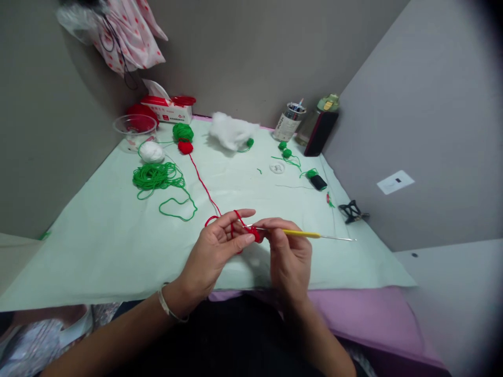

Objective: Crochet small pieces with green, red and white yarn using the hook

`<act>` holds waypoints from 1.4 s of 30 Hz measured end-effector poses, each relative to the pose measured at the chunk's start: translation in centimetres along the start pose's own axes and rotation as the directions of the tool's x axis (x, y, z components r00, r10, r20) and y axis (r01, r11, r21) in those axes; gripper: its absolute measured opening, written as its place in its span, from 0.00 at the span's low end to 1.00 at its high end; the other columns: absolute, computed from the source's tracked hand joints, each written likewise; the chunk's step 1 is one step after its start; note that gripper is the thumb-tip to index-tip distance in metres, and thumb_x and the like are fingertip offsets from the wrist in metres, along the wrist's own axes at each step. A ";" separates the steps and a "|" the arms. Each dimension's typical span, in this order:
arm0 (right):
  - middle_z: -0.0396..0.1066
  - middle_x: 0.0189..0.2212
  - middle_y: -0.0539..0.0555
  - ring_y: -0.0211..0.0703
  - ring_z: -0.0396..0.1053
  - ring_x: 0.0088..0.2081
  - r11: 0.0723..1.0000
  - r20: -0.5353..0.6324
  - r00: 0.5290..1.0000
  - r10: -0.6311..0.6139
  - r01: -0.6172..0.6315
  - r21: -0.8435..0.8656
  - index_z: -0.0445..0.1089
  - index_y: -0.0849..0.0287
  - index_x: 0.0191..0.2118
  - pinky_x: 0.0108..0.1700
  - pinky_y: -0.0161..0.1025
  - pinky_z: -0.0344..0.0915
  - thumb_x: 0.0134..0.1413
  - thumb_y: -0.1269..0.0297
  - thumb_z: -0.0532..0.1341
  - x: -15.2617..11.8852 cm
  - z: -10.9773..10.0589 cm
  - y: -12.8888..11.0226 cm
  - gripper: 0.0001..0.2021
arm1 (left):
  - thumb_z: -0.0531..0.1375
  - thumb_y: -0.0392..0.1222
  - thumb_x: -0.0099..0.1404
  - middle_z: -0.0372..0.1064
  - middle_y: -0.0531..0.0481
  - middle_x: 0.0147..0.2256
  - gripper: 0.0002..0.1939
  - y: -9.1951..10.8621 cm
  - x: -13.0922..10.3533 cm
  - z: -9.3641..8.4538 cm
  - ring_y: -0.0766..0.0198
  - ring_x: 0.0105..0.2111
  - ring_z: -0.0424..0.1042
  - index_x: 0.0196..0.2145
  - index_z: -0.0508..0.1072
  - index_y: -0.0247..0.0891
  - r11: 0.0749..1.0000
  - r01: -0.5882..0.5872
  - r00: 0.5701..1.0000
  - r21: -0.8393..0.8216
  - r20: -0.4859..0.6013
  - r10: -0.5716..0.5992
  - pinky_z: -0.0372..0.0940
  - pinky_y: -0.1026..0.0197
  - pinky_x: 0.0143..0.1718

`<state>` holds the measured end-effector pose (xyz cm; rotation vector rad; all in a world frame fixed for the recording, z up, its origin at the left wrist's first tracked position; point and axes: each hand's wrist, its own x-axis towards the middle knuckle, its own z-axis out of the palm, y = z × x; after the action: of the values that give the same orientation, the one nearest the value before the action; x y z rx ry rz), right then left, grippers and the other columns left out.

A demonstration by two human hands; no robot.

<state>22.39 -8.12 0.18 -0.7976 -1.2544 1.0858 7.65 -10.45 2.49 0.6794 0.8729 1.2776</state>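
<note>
My left hand (pixel 220 242) pinches a small red crochet piece (pixel 256 235) between thumb and fingers, with red yarn looped over its raised index finger. In my right hand (pixel 288 251) is a yellow-handled crochet hook (pixel 302 233), held like a pen. The hook's left tip meets the red piece, while its other thin metal end points right. From my left hand the red yarn (pixel 202 183) runs back over the table to a small red ball (pixel 185 147). Exactly how the tip sits in the stitches is too small to tell.
On the left lie a loose green yarn bundle (pixel 157 177), a white ball (pixel 152 152) and a green ball (pixel 183 132). White stuffing (pixel 231 131) sits at the back. A pen holder (pixel 288 123), a bottle (pixel 308 128) and a black claw clip (pixel 353 211) stand rightward.
</note>
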 end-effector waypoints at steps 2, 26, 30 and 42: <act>0.79 0.37 0.52 0.42 0.74 0.36 1.000 0.001 1.000 0.010 -0.010 0.001 0.80 0.52 0.41 0.40 0.42 0.72 0.68 0.62 0.63 0.1 -0.1 0.0 0.07 | 0.73 0.40 0.61 0.76 0.52 0.33 0.20 0.0 0.1 0.0 0.66 0.35 0.75 0.51 0.81 0.42 1.000 0.003 1.000 -0.006 0.002 -0.003 0.66 0.62 0.42; 0.73 0.28 0.56 0.38 0.67 0.25 0.993 -0.191 0.981 -0.017 0.039 0.110 0.82 0.61 0.34 0.24 0.38 0.60 0.55 0.68 0.70 0.4 0.0 -1.3 0.03 | 0.74 0.41 0.59 0.76 0.49 0.32 0.19 -0.2 0.5 -1.2 0.67 0.32 0.67 0.48 0.83 0.36 0.980 0.023 0.996 -0.200 0.085 -0.006 0.56 0.62 0.35; 0.73 0.28 0.55 0.40 0.67 0.26 0.995 -0.127 0.992 -0.019 0.031 0.096 0.82 0.59 0.35 0.24 0.38 0.61 0.56 0.68 0.69 0.1 0.3 -1.0 0.03 | 0.73 0.42 0.59 0.75 0.51 0.31 0.24 -1.0 0.4 -0.8 0.65 0.35 0.71 0.53 0.81 0.37 0.981 -0.041 0.995 -0.190 0.085 0.058 0.61 0.61 0.40; 0.79 0.31 0.52 0.46 0.74 0.32 0.794 -0.023 0.895 -0.445 0.383 -0.472 0.83 0.49 0.38 0.31 0.44 0.66 0.58 0.72 0.68 -0.5 1.9 0.2 0.09 | 0.76 0.36 0.53 0.74 0.52 0.34 0.37 -1.6 -0.5 -0.2 0.62 0.40 0.73 0.61 0.75 0.37 0.974 -0.041 0.999 -0.223 -0.008 0.041 0.64 0.55 0.53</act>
<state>20.50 -8.70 0.12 -0.8702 -1.5059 0.3682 8.26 -11.23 1.09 0.5188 0.7072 1.3899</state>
